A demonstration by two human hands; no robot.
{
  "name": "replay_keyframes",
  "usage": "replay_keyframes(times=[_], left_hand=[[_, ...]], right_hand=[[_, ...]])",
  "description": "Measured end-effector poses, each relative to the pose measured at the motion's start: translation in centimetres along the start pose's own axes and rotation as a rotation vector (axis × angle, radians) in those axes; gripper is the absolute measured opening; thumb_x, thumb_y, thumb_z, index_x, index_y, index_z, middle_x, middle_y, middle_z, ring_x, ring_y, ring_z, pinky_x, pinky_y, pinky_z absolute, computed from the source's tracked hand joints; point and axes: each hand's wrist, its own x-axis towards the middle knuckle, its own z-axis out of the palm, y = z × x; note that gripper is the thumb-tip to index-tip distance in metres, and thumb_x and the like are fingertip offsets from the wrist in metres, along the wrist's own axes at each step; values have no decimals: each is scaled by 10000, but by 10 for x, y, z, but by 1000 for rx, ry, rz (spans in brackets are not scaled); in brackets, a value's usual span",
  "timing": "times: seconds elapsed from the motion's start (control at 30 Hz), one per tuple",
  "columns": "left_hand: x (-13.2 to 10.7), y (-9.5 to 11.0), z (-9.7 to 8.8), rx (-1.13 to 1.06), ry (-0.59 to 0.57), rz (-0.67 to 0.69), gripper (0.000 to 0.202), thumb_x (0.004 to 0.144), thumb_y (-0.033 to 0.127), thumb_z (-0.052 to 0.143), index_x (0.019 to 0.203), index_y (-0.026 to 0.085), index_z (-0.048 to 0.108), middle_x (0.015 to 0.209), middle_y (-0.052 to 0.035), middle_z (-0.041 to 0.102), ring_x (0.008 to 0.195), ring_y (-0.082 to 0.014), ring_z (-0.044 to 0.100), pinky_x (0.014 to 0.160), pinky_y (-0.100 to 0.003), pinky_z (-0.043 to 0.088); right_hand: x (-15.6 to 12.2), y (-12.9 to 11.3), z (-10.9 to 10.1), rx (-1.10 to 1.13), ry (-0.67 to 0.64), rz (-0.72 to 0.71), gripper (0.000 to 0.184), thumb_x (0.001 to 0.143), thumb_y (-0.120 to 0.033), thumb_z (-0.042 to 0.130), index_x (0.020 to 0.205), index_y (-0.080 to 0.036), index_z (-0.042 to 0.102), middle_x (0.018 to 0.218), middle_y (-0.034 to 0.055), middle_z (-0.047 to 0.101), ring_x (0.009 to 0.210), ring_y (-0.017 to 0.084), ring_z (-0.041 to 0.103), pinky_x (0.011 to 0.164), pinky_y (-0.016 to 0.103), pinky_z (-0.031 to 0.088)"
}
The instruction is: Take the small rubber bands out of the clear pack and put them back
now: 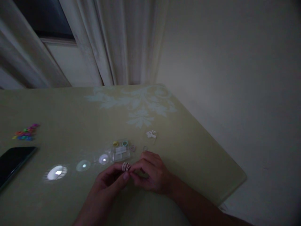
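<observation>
A pale cord lies in several loops around the index fingertip of my left hand. The thumb of that hand presses up close beneath the loops. My right hand touches the loops from the right, its thumb and index finger pinched at the cord's side. Just beyond both hands sits a small clear plastic box with a white label, a yellow ring-like piece and a teal-rimmed round piece. Small pale rings lie by its right side. The exact grip at the fingertips is partly hidden.
Small white pieces lie beyond my right hand. At the left are a pile of colourful small pieces and a dark phone. The table ends in a slanting right edge beside the wall; curtains hang behind it.
</observation>
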Motion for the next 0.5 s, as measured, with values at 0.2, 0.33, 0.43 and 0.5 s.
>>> replay_keyframes(times=[0.2,0.33,0.43,0.5], left_hand=[[-1,-3,-2,45,-30,-2,348,727,540,885,770,211,780,815,-53,731,814,-227,662,747,-282,541],[-3,-5,-2,69,-39,15,346,799,548,833,838,212,759,830,-36,686,773,-189,590,685,-244,496],[-4,-9,-3,56,-79,30,348,837,546,804,809,210,719,760,-9,613,723,-162,529,656,-223,464],[-4,-12,-5,44,-111,25,354,846,543,798,794,208,696,749,-2,588,720,-159,520,658,-223,459]], right_hand=[[0,-3,-1,73,25,-15,72,986,-273,615,979,-223,665,771,10,688,701,165,602,691,305,498],[0,-6,-2,78,41,49,77,983,-267,612,973,-219,671,769,17,670,693,168,596,682,308,496],[0,-5,-3,94,28,85,88,982,-272,613,977,-216,682,760,13,646,676,160,583,673,302,494],[0,-4,-3,123,8,80,92,975,-269,611,986,-215,685,761,14,638,676,158,580,669,296,493]])
